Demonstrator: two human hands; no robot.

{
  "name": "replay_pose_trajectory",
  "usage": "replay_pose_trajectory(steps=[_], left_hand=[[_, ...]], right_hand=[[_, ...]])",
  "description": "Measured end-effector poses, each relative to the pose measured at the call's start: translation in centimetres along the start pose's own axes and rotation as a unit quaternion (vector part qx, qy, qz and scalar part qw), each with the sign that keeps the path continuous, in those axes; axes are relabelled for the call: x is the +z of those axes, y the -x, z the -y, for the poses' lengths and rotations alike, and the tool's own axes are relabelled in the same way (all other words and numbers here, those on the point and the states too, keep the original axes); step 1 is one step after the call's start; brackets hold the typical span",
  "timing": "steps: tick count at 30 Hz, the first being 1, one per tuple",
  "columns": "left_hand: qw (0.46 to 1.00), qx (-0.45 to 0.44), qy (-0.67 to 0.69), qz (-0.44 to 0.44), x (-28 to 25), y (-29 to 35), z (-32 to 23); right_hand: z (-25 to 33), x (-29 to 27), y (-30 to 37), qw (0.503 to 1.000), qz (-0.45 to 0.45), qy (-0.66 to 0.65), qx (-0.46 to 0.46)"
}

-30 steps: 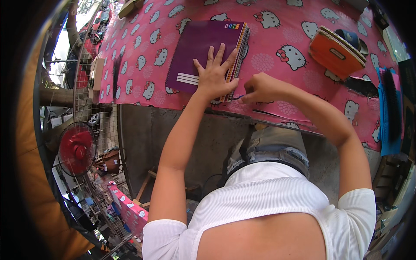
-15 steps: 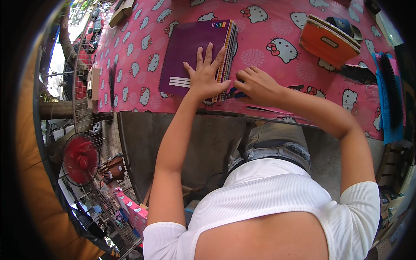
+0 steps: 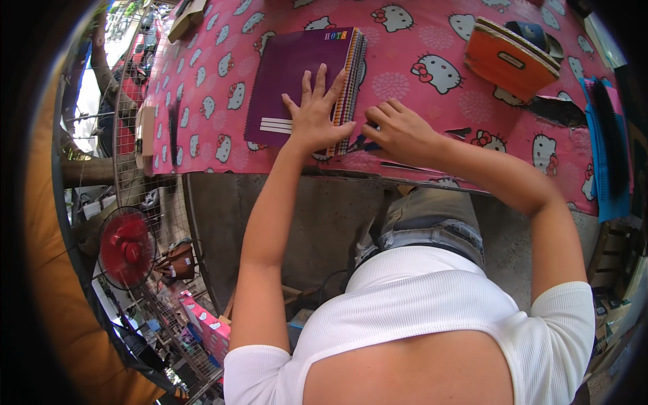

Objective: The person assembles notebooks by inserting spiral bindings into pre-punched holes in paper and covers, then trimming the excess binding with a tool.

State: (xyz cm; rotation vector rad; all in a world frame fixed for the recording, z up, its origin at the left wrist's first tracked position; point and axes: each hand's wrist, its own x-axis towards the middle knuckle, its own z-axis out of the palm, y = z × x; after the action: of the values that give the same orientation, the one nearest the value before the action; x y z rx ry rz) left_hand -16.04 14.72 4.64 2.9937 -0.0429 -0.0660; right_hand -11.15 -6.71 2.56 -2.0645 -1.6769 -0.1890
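Note:
A stack of spiral-bound notebooks with a purple cover (image 3: 283, 74) lies near the front edge of the table. My left hand (image 3: 312, 111) rests flat on the cover with its fingers spread, and the thumb reaches over the stack's right side. Colourful coil bindings (image 3: 349, 88) line up along that right side. Just beyond them, my right hand (image 3: 401, 131) is on the table with its fingers curled in. Something dark shows at its fingertips, but I cannot make out what it is.
A pink patterned cloth (image 3: 391, 61), torn in places, covers the table (image 3: 445, 30). At the far right stand an orange wallet-like case (image 3: 509, 64) and a blue item with black bristles (image 3: 607, 148). A red fan (image 3: 127, 246) stands below left, beside a wire grid.
The notebook stack and my left hand appear very slightly farther up and left in the picture. My right hand keeps nearly the same place and pose.

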Motion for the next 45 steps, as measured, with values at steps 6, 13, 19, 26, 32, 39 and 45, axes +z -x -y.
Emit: replay_pose_trajectory(steps=[6,13,19,26,32,39,45], left_hand=[[1.0,0.0,0.0,0.002,-0.1,-0.3,-0.2],[1.0,-0.01,0.0,0.005,-0.2,-0.2,-0.1],[1.0,-0.011,0.0,0.006,-0.3,-0.2,-0.3],[0.999,-0.035,-0.012,0.037,-0.9,0.1,-1.1],[0.994,-0.098,-0.043,0.035,-1.1,-0.4,-3.6],[0.996,-0.09,-0.023,0.014,-0.4,-1.4,-3.0],[0.995,-0.092,-0.026,0.017,-1.0,-1.1,-3.0]], right_hand=[[0.2,0.7,-0.8,0.985,0.103,-0.124,0.058],[-0.9,-1.4,-1.1,0.996,0.081,-0.026,-0.003],[-0.6,-0.1,-0.9,0.994,0.074,-0.074,0.02],[-1.2,-2.1,-5.1,0.779,0.421,-0.32,0.337],[-0.5,-0.7,-0.9,0.991,0.115,-0.028,0.054],[-1.2,1.3,-0.4,0.998,0.012,0.05,-0.027],[-0.5,-2.5,-4.1,0.911,0.289,-0.205,0.213]])
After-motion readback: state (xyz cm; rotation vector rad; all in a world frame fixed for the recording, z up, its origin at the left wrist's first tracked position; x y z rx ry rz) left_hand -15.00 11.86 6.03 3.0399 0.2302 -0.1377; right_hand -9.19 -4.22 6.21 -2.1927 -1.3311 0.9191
